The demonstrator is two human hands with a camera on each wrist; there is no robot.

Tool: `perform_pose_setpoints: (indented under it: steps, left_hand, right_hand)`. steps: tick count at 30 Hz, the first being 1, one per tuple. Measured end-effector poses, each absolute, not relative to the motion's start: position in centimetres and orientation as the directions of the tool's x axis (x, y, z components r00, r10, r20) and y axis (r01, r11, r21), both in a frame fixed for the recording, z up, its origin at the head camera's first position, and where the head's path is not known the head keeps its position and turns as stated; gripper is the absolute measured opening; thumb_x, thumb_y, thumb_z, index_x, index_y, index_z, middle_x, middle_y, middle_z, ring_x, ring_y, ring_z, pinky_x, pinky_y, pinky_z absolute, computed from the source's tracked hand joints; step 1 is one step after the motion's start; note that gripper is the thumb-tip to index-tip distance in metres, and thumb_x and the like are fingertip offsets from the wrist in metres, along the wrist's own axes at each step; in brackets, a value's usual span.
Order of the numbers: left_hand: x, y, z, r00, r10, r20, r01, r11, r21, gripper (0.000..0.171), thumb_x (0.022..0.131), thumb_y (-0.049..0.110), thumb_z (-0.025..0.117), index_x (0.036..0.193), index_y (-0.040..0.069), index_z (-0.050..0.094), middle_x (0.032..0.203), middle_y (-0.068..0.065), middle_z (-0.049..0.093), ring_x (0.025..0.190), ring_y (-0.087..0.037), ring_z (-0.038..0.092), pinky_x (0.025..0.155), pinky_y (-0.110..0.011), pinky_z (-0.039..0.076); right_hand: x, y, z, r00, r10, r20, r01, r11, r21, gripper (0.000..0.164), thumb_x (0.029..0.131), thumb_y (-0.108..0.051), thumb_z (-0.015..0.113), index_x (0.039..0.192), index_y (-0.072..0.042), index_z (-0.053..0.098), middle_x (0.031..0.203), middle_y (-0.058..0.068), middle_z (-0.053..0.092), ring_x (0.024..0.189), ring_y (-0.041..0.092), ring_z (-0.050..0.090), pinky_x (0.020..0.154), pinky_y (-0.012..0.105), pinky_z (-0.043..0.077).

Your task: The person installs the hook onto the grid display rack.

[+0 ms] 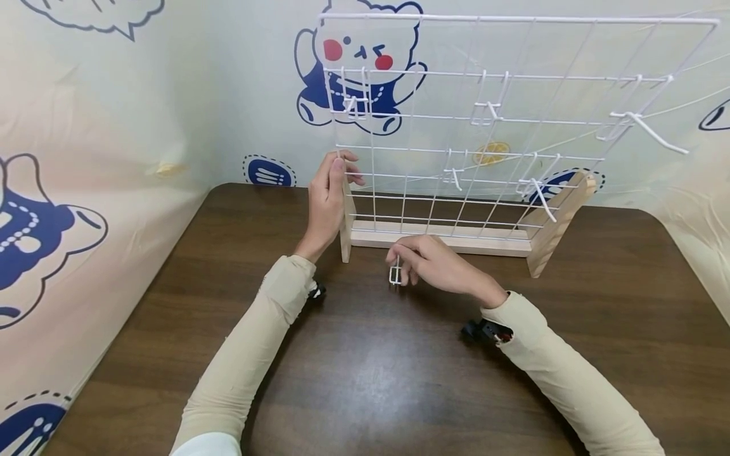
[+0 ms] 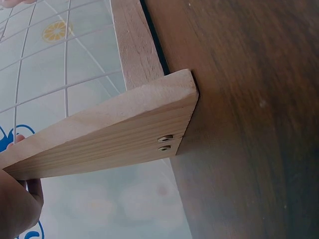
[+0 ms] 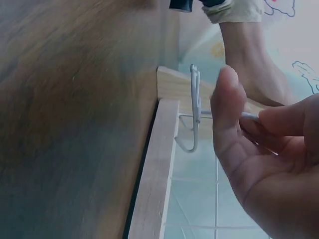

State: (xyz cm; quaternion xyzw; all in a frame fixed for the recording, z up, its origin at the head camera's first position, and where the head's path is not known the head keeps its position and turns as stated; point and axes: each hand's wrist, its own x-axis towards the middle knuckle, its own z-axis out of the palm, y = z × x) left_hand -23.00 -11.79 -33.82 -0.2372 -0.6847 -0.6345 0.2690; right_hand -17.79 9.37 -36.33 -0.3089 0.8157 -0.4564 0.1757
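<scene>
A white wire grid rack (image 1: 513, 21) stands on the table between two wooden side posts. My left hand (image 1: 327, 196) grips the upper part of the left wooden post (image 1: 345, 234), thumb in front and fingers reaching around it. In the left wrist view, that post (image 2: 124, 119) slants across the picture, with part of the hand (image 2: 17, 204) at its far end. In front of the rack's base, my right hand (image 1: 436, 263) pinches a small white wire hook (image 1: 390, 276). The right wrist view shows the hook's bent wire back (image 3: 194, 94) sticking out beyond the fingers, its prong partly hidden.
Several white hooks hang on the grid, among them a long-pronged one (image 1: 656, 134) at upper right and one (image 1: 544, 201) at lower right. A wooden base bar (image 1: 439, 240) joins the left post to the right post (image 1: 561, 221). Patterned cloth hangs behind the brown table (image 1: 371, 380).
</scene>
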Motion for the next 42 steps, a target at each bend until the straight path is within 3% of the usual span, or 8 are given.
perform_pose_setpoints:
  steps: [4, 13, 16, 22, 27, 35, 42]
  left_hand:
    - [-22.9, -11.6, -33.7, -0.744, -0.011, 0.668, 0.665, 0.082, 0.742, 0.029, 0.108, 0.006, 0.032, 0.113, -0.013, 0.053, 0.094, -0.034, 0.061, 0.084, -0.051, 0.062, 0.085, -0.060, 0.051]
    - [-22.6, -11.6, -34.1, -0.753, -0.020, 0.658, 0.654, 0.087, 0.752, 0.029, 0.107, 0.005, 0.031, 0.113, -0.013, 0.053, 0.095, -0.037, 0.060, 0.084, -0.052, 0.062, 0.082, -0.063, 0.050]
    - [-22.7, -11.5, -34.1, -0.749, -0.018, 0.662, 0.658, 0.093, 0.747, 0.029, 0.107, 0.005, 0.032, 0.113, -0.013, 0.054, 0.095, -0.035, 0.061, 0.085, -0.051, 0.062, 0.083, -0.057, 0.052]
    - [-22.8, -11.5, -33.8, -0.742, -0.019, 0.670, 0.665, 0.105, 0.739, 0.029, 0.108, 0.006, 0.032, 0.113, -0.011, 0.055, 0.094, -0.033, 0.063, 0.084, -0.048, 0.064, 0.079, -0.033, 0.053]
    - [-22.8, -11.6, -33.7, -0.750, -0.014, 0.662, 0.657, 0.110, 0.746, 0.029, 0.108, 0.007, 0.032, 0.114, -0.011, 0.054, 0.095, -0.033, 0.062, 0.085, -0.047, 0.063, 0.079, -0.028, 0.053]
    - [-22.8, -11.8, -33.6, -0.753, -0.013, 0.658, 0.654, 0.100, 0.750, 0.030, 0.108, 0.008, 0.032, 0.114, -0.011, 0.054, 0.095, -0.036, 0.060, 0.085, -0.046, 0.063, 0.083, -0.056, 0.053]
    - [-22.8, -11.6, -33.8, -0.750, -0.029, 0.661, 0.656, 0.095, 0.749, 0.030, 0.108, 0.008, 0.033, 0.114, -0.012, 0.054, 0.095, -0.034, 0.060, 0.085, -0.049, 0.062, 0.083, -0.059, 0.051]
  right_hand:
    - [-17.7, 9.5, -36.3, -0.721, -0.693, 0.021, -0.287, 0.272, -0.918, 0.034, 0.108, -0.010, 0.038, 0.104, 0.009, 0.065, 0.086, 0.019, 0.071, 0.074, 0.037, 0.070, 0.070, 0.054, 0.058]
    - [-17.4, 9.4, -36.1, -0.751, -0.655, 0.082, -0.264, 0.185, -0.946, 0.027, 0.106, -0.007, 0.045, 0.109, 0.006, 0.068, 0.099, 0.018, 0.072, 0.090, 0.036, 0.071, 0.081, 0.043, 0.060]
    - [-17.3, 9.5, -35.9, -0.770, -0.629, 0.107, -0.267, 0.165, -0.949, 0.024, 0.105, -0.008, 0.048, 0.112, 0.006, 0.067, 0.102, 0.019, 0.072, 0.092, 0.035, 0.071, 0.082, 0.043, 0.059]
    - [-17.4, 9.6, -35.6, -0.765, -0.632, 0.123, -0.242, 0.106, -0.965, 0.026, 0.105, -0.009, 0.049, 0.116, 0.009, 0.065, 0.109, 0.025, 0.070, 0.098, 0.032, 0.071, 0.087, 0.043, 0.058]
    - [-17.5, 9.8, -35.1, -0.742, -0.655, 0.142, -0.247, 0.071, -0.966, 0.029, 0.105, -0.008, 0.048, 0.118, 0.011, 0.065, 0.114, 0.023, 0.070, 0.103, 0.026, 0.071, 0.091, 0.045, 0.056]
    - [-17.3, 9.8, -34.6, -0.810, -0.554, 0.191, -0.272, 0.066, -0.960, 0.029, 0.105, -0.012, 0.050, 0.116, 0.008, 0.068, 0.112, 0.020, 0.071, 0.100, 0.030, 0.072, 0.088, 0.039, 0.058]
    - [-17.1, 9.5, -34.2, -0.845, -0.457, 0.278, -0.320, 0.015, -0.947, 0.027, 0.104, -0.012, 0.052, 0.113, 0.006, 0.070, 0.108, 0.021, 0.073, 0.097, 0.031, 0.073, 0.083, 0.036, 0.059]
